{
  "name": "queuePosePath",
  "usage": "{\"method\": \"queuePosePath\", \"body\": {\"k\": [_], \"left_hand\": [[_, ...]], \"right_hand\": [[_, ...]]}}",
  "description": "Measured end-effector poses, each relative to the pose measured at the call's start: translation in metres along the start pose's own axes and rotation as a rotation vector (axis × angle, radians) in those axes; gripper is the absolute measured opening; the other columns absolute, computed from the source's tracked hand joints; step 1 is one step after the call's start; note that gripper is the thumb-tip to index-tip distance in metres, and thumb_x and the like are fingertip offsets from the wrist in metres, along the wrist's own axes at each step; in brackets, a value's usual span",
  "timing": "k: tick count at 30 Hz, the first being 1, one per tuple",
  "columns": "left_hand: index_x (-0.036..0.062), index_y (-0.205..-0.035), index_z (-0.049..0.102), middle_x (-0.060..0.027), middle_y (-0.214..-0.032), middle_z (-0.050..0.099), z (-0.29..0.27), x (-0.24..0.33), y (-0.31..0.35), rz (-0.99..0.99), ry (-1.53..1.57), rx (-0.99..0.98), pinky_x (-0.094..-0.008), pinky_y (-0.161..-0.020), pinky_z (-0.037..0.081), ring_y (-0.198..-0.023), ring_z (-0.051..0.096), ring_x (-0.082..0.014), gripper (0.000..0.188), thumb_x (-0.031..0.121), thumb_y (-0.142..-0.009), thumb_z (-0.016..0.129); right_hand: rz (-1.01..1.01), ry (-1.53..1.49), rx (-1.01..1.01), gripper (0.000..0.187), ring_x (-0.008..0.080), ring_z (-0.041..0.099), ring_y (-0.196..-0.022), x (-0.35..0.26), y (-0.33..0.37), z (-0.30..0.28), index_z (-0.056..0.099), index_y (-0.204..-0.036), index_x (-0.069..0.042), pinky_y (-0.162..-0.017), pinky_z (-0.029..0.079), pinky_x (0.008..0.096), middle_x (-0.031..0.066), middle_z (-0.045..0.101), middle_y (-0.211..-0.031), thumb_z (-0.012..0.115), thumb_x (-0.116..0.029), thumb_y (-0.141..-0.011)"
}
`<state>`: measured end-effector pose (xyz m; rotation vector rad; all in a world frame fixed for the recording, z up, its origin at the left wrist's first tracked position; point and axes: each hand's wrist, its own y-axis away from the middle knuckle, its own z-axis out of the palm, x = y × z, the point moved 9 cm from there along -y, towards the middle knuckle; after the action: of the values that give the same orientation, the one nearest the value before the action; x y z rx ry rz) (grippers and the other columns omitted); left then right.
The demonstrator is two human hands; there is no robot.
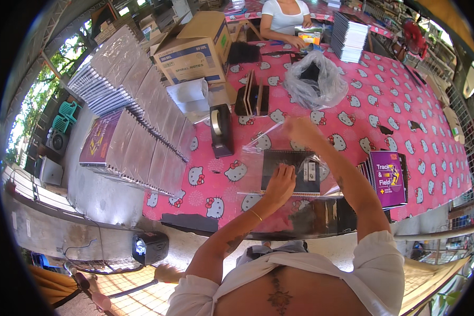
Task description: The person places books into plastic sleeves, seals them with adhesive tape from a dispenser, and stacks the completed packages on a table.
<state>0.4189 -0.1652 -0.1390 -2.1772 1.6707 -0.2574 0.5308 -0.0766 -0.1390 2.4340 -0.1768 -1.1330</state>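
A dark spiral notebook (271, 162) with a small white label lies inside a clear plastic sleeve (250, 171) on the table in front of me. My left hand (282, 181) rests on the notebook's cover, its fingers laid down on it. Beyond the notebook's far edge, my right hand (302, 131) is closed at the sleeve's raised flap, with the fingertips partly blurred. A black tape dispenser (221, 131) stands to the left. On the right sits a stack of spiral notebooks with a purple cover (388, 179) on top.
Tall stacks of plastic-wrapped spiral notebooks (126, 126) fill the left side. Behind are a cardboard box (195, 55), a black holder (253, 100) and a clear plastic bag (316, 81). Across the pink patterned table (426, 131), another person (285, 21) handles a package beside a notebook stack (348, 37).
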Motion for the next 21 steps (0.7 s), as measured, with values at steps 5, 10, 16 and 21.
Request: {"method": "queuePosePath", "body": {"k": [5,10,16,21], "left_hand": [[-0.0021,-0.112,0.064,-0.0157,-0.102,0.056,-0.009,0.006,-0.010,0.004,0.180,0.136,-0.0351,-0.082,0.053,-0.100,0.058,-0.0299,0.032,0.017,-0.087,0.065],[0.0028,-0.104,0.062,-0.0147,-0.100,0.056,-0.002,-0.008,0.006,-0.055,0.205,0.194,-0.0379,-0.080,0.054,-0.095,0.059,-0.0309,0.024,0.011,-0.082,0.064],[0.0047,-0.092,0.057,-0.0122,-0.094,0.056,-0.005,-0.013,-0.014,0.098,0.376,-0.008,-0.0385,-0.076,0.054,-0.093,0.060,-0.0306,0.017,0.007,-0.076,0.064],[0.0046,-0.094,0.062,-0.0131,-0.095,0.059,-0.010,-0.001,-0.028,0.270,0.360,-0.192,-0.0379,-0.079,0.054,-0.097,0.060,-0.0320,0.017,0.004,-0.077,0.064]], "right_hand": [[-0.506,0.573,0.759,0.056,0.0353,0.054,-0.125,0.006,0.046,-0.012,0.053,-0.137,-0.013,-0.100,0.045,0.0506,0.0156,0.056,-0.137,0.066,-0.039,-0.089],[0.094,0.573,0.592,0.070,0.0387,0.049,-0.130,0.041,0.130,0.017,0.043,-0.146,-0.013,-0.106,0.037,0.0558,0.0188,0.050,-0.141,0.069,-0.038,-0.086],[-0.029,0.625,0.690,0.077,0.0345,0.046,-0.126,-0.023,0.157,0.138,0.049,-0.138,0.003,-0.103,0.039,0.0517,0.0194,0.052,-0.132,0.074,-0.039,-0.078],[0.012,0.852,0.900,0.080,0.0339,0.049,-0.123,-0.017,0.146,0.140,0.049,-0.137,0.003,-0.102,0.039,0.0498,0.0172,0.050,-0.131,0.075,-0.041,-0.075]]}}
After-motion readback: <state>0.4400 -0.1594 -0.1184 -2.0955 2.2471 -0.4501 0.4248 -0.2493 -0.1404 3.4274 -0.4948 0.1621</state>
